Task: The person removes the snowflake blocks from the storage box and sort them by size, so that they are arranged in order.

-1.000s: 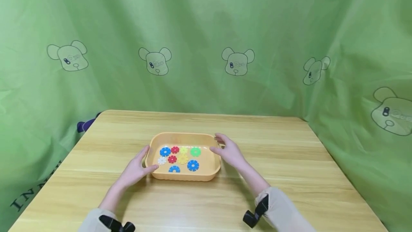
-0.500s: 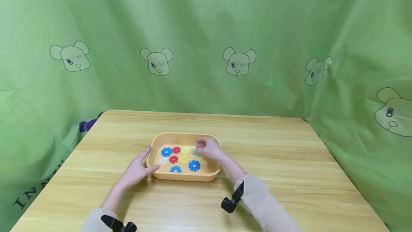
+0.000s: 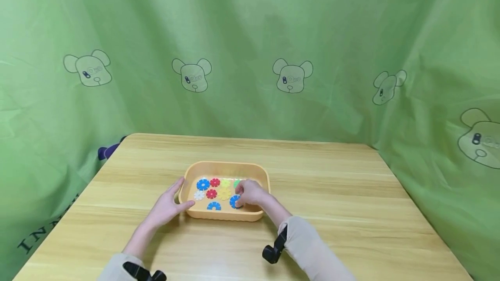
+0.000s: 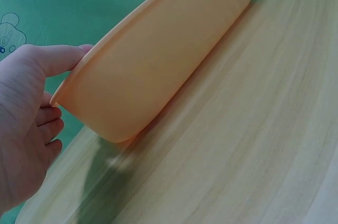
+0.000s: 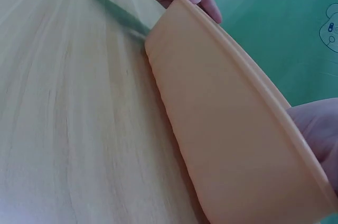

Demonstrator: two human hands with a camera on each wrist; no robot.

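A shallow orange plastic tray (image 3: pixel 224 215) with rounded corners sits on the table. Flower-shaped plastic discs lie inside: blue, red, yellow, white and green. My left hand (image 3: pixel 166 206) grips the tray's left end, its thumb over the rim and the other fingers outside, as the left wrist view (image 4: pixel 24 108) also shows. My right hand (image 3: pixel 251 193) reaches down into the right half, its bent fingertips right at a blue disc (image 3: pixel 234 201). That hand partly covers this disc and the green disc (image 3: pixel 236 183). In the right wrist view, the tray wall (image 5: pixel 222 118) hides its fingers; I cannot tell whether they pinch the disc.
The wooden table (image 3: pixel 351 203) extends around the tray. Behind it hangs a green curtain (image 3: pixel 242 21) printed with mouse-like heads. Another blue disc (image 3: pixel 214 206) lies against the tray's near wall. Black wrist cameras (image 3: pixel 275 248) are strapped over both sleeves.
My right hand has moved from the tray's right rim to over the green disc, then nearer to the blue disc at the front right. The left hand has kept its hold on the tray.
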